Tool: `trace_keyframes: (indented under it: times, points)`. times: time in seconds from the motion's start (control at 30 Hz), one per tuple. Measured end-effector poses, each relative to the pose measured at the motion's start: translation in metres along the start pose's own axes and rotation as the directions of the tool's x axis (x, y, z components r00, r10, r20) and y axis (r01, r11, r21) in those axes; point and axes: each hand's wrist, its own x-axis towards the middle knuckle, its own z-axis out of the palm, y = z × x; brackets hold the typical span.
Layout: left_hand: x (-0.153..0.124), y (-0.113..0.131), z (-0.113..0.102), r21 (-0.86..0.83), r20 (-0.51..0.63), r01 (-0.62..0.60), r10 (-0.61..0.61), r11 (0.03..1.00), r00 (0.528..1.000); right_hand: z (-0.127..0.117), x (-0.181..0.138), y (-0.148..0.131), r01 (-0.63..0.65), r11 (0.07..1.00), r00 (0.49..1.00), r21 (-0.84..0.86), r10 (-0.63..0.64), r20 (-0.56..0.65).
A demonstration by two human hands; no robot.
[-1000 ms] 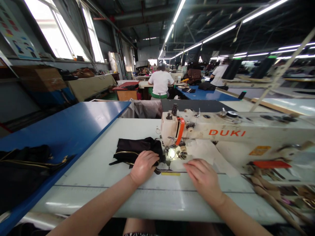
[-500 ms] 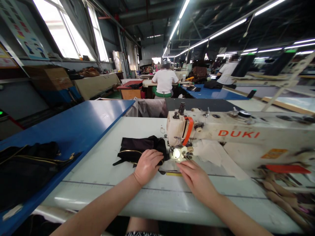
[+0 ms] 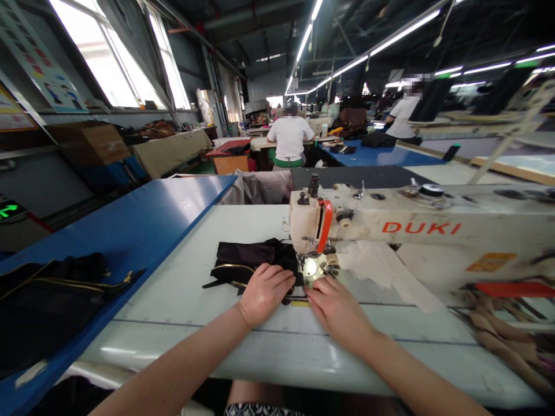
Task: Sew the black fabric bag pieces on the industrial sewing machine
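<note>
A black fabric piece with a gold-toothed zipper lies on the pale sewing table, its right end beside the needle area of the sewing machine. My left hand rests over its right part, fingers curled onto the cloth. My right hand is at the front of the lit needle plate, thumb and fingers pressed together near the cloth's right end. Whatever lies between those fingertips is too small to make out. A short yellow strip shows on the table between both hands.
More black zippered fabric lies on the blue table at left. White sheet material sits under the machine arm. Tan and dark pieces hang at right. Two people in white shirts, one seated, are farther back.
My right hand has shifted slightly left, closer to my left hand and the black cloth. The cloth has moved a little right, nearer the needle area. The view has shifted slightly.
</note>
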Motion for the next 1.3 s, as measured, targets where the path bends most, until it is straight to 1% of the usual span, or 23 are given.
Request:
trace_keyframes:
  times: [0.13,0.23,0.3,0.47,0.6,0.8,1.03,1.17,1.23,1.3]
  points:
    - [0.001,0.0,0.001,0.001,0.059,-0.026,0.026,1.0,0.998,0.001,0.002,0.0,-0.014,0.999,1.0,-0.03,0.014,0.014]
    - [0.004,0.0,0.003,-0.017,0.145,-0.043,0.045,0.999,0.988,0.001,0.002,0.0,-0.025,1.0,0.999,-0.011,0.025,0.021]
    - [0.005,0.0,0.004,-0.026,0.174,-0.05,0.054,0.998,0.983,0.0,0.002,0.001,-0.027,0.999,0.999,0.017,0.026,0.02]
    - [0.005,-0.001,0.005,-0.013,0.173,-0.057,0.058,0.998,0.983,-0.003,0.001,0.007,0.01,0.995,1.0,0.099,-0.01,-0.002]
    - [0.005,-0.001,0.004,-0.011,0.153,-0.07,0.071,0.997,0.986,-0.004,0.001,0.01,0.039,0.996,0.999,0.086,-0.04,0.012]
    - [0.006,0.0,0.002,0.025,0.154,-0.092,0.087,0.995,0.984,-0.005,0.002,0.01,0.052,0.996,0.999,0.073,-0.051,-0.013]
    - [0.01,0.001,0.001,0.051,0.211,-0.121,0.108,0.991,0.971,-0.003,-0.001,0.012,0.035,0.992,0.999,0.12,-0.035,0.004]
    - [0.013,0.001,0.0,0.061,0.252,-0.157,0.137,0.986,0.958,-0.003,-0.001,0.012,0.016,0.988,0.999,0.152,-0.011,-0.031]
    - [0.014,0.001,-0.002,0.056,0.28,-0.17,0.148,0.984,0.948,-0.003,0.001,0.012,0.022,0.99,0.999,0.139,-0.016,-0.042]
    - [0.016,0.0,-0.007,0.038,0.315,-0.172,0.152,0.984,0.937,-0.003,0.004,0.011,0.045,0.994,0.999,0.102,-0.042,-0.03]
